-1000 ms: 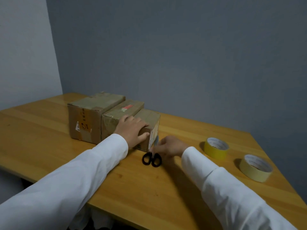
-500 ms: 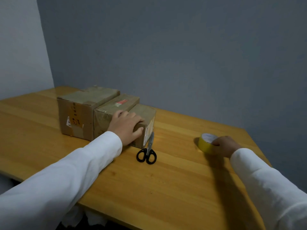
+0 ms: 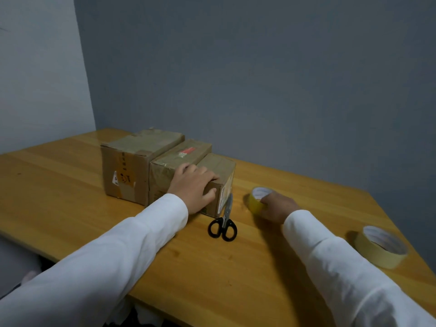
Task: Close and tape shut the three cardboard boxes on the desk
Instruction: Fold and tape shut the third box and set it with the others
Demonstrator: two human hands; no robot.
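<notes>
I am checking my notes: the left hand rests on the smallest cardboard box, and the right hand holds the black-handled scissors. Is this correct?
Not quite. In the head view the right hand holds the yellow tape roll; the black-handled scissors lie untouched on the wooden desk. The left hand does rest on the smallest cardboard box.

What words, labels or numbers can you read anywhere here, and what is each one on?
Nothing reads clearly.
Largest cardboard box: dark marks on its orange tape and a white sticker, blurred.
Middle cardboard box: red label, too small.
Smallest cardboard box: pale side label, blurred.
Yellow tape roll and beige tape roll: no text visible.
</notes>
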